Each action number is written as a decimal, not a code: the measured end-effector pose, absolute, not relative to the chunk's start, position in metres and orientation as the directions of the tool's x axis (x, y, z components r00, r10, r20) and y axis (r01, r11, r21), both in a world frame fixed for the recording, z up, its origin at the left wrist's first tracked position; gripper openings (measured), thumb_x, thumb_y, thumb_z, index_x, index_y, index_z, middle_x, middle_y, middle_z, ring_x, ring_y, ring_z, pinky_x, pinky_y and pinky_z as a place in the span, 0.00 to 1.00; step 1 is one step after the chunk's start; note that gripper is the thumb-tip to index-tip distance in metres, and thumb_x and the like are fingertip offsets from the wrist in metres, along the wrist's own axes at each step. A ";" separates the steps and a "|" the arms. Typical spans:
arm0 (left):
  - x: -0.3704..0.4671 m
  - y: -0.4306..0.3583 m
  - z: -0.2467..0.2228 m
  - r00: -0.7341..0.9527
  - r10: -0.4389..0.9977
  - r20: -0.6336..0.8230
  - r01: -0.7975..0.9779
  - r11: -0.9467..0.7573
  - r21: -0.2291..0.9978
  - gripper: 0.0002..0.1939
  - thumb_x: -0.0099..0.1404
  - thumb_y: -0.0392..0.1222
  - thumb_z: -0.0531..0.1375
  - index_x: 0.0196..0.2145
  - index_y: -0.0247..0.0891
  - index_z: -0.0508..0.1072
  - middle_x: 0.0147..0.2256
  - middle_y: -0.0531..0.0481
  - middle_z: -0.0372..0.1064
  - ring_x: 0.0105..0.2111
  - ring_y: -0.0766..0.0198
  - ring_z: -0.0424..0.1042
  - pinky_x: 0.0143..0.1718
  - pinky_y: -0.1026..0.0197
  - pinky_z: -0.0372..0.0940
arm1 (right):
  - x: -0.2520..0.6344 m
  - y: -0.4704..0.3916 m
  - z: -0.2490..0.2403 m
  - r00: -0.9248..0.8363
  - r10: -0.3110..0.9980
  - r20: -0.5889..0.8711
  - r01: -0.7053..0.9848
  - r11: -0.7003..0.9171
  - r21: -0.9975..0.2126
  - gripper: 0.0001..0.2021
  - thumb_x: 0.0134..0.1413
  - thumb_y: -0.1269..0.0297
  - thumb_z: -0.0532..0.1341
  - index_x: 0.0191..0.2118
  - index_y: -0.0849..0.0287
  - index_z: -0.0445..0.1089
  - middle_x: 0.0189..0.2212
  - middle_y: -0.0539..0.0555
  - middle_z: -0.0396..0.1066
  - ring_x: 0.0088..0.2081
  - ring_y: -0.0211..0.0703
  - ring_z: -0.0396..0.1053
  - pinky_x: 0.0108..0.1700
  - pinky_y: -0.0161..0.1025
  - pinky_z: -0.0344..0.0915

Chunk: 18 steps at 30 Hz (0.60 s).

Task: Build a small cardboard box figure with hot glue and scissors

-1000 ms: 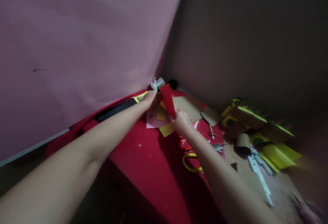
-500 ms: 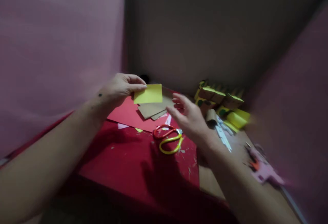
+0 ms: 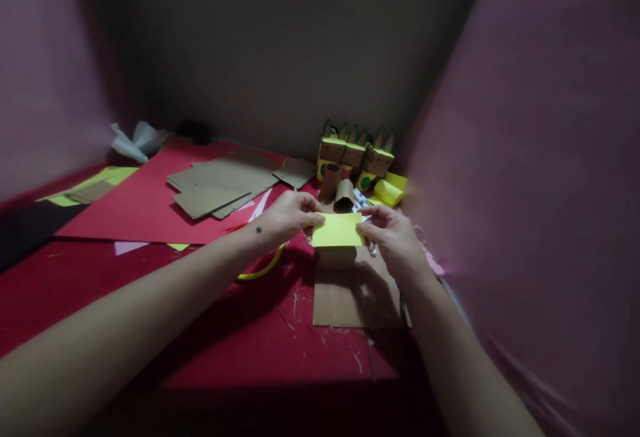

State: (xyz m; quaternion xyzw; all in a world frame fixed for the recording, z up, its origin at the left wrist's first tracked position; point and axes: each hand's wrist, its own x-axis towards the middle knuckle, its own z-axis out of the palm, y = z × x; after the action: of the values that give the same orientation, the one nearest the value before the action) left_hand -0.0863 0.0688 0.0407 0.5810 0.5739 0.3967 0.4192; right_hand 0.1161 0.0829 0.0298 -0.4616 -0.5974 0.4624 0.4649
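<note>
A small yellow paper (image 3: 338, 230) is stretched between my two hands. My left hand (image 3: 295, 216) pinches its left edge, and my right hand (image 3: 390, 232) grips the right edge. Beneath the paper a brown cardboard box shape (image 3: 336, 258) partly shows, standing on a flat cardboard sheet (image 3: 345, 304). My left forearm partly hides the scissors (image 3: 265, 270), whose yellow handle loop shows.
Brown cardboard pieces (image 3: 215, 198) lie on a red sheet (image 3: 130, 207) at the left. Behind my hands are cardboard tubes (image 3: 330, 180), decorated yellow-and-brown figures (image 3: 354, 152) and rolled yellow paper (image 3: 389, 192). Scraps litter the red table (image 3: 240, 350).
The view has turned right. My left hand has brought the yellow paper over the cardboard at the right, and my right hand, open and apart before, has taken hold of its right edge.
</note>
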 end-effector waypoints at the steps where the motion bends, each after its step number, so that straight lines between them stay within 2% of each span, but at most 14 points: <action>1: -0.084 0.068 0.038 0.037 0.999 -0.022 0.336 0.009 0.942 0.06 0.59 0.33 0.65 0.25 0.39 0.73 0.20 0.52 0.67 0.21 0.65 0.64 0.25 0.59 0.59 | 0.120 0.082 0.026 -0.135 0.983 0.126 0.139 0.145 -0.980 0.14 0.41 0.66 0.65 0.38 0.59 0.69 0.18 0.41 0.63 0.18 0.33 0.57 0.22 0.35 0.52; 6: -0.081 0.068 0.025 0.035 0.999 0.000 0.375 -0.013 0.927 0.03 0.57 0.35 0.65 0.27 0.40 0.74 0.22 0.51 0.70 0.23 0.63 0.67 0.27 0.59 0.60 | 0.125 0.084 0.008 -0.150 0.983 0.108 0.216 0.139 -0.967 0.17 0.44 0.67 0.62 0.44 0.60 0.68 0.22 0.41 0.63 0.20 0.33 0.58 0.24 0.36 0.56; 10: -0.082 0.070 0.016 0.018 0.999 0.039 0.411 -0.043 0.911 0.02 0.57 0.37 0.65 0.28 0.39 0.75 0.22 0.52 0.69 0.23 0.64 0.65 0.26 0.60 0.59 | 0.124 0.083 0.000 -0.168 0.977 0.133 0.258 0.174 -0.950 0.19 0.48 0.68 0.61 0.48 0.60 0.69 0.24 0.42 0.63 0.21 0.34 0.60 0.25 0.35 0.57; 14: -0.082 0.069 0.012 0.006 0.998 0.062 0.404 -0.059 0.913 0.06 0.58 0.43 0.65 0.33 0.38 0.76 0.25 0.52 0.70 0.26 0.63 0.66 0.26 0.62 0.60 | 0.123 0.077 0.001 -0.208 0.975 0.072 0.173 0.110 -0.979 0.18 0.53 0.63 0.63 0.51 0.58 0.70 0.25 0.44 0.63 0.21 0.35 0.61 0.22 0.35 0.58; 18: -0.081 0.067 0.011 0.011 0.999 0.043 0.373 -0.044 0.927 0.10 0.59 0.44 0.66 0.37 0.38 0.75 0.24 0.53 0.68 0.23 0.66 0.64 0.23 0.63 0.56 | 0.121 0.073 0.001 -0.199 0.980 0.028 0.088 0.047 -0.995 0.21 0.48 0.64 0.67 0.50 0.58 0.70 0.27 0.44 0.63 0.24 0.36 0.63 0.21 0.34 0.62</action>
State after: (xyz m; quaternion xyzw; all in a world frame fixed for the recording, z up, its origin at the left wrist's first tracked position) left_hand -0.0810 0.0668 0.0113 0.5976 0.5740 0.4060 0.3853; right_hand 0.1215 0.0733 0.0013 -0.4610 -0.5791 0.5139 0.4335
